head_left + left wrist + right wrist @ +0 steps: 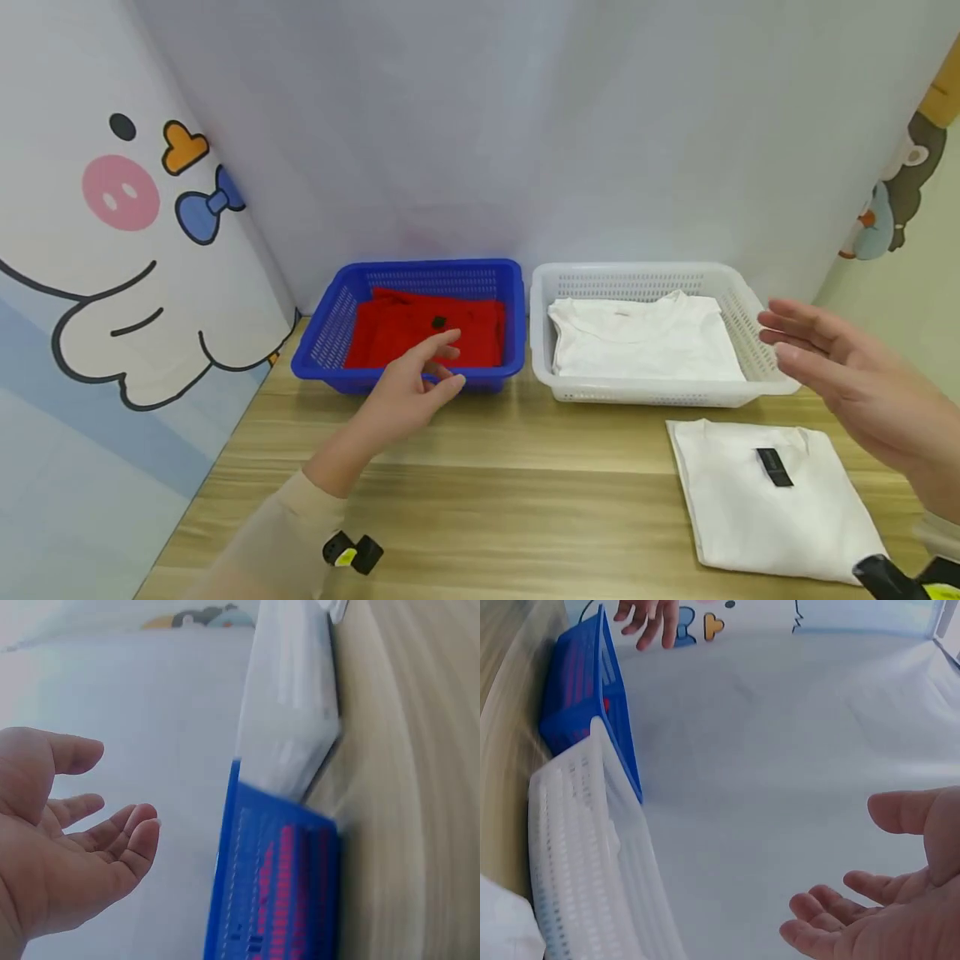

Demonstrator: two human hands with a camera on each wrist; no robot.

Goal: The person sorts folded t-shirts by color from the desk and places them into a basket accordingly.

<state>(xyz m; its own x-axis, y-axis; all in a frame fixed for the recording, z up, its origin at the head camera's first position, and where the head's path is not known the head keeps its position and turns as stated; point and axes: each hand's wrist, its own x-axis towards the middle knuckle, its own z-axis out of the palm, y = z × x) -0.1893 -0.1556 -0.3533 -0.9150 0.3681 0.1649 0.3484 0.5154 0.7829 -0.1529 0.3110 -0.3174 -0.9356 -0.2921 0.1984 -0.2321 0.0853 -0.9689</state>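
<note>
My left hand [411,385] hovers at the front of the blue basket [408,374], fingers loosely bent and holding nothing. Inside that basket lies a folded red shirt [405,333] with a small dark label. On the right, my right hand [862,383] is held in the air beside the white basket [660,390], its fingers relaxed and nothing in it. A folded white shirt [645,337] rests in the white basket. Another folded white shirt [765,525], with a black neck label, lies on the table below my right hand. Both hands appear clear of the baskets in the wrist views.
The two baskets stand side by side at the back of the wood-grain table [480,517], against a pale curtain [480,133]. A cartoon-printed panel [97,275] borders the left side; another printed surface [900,283] is at the right.
</note>
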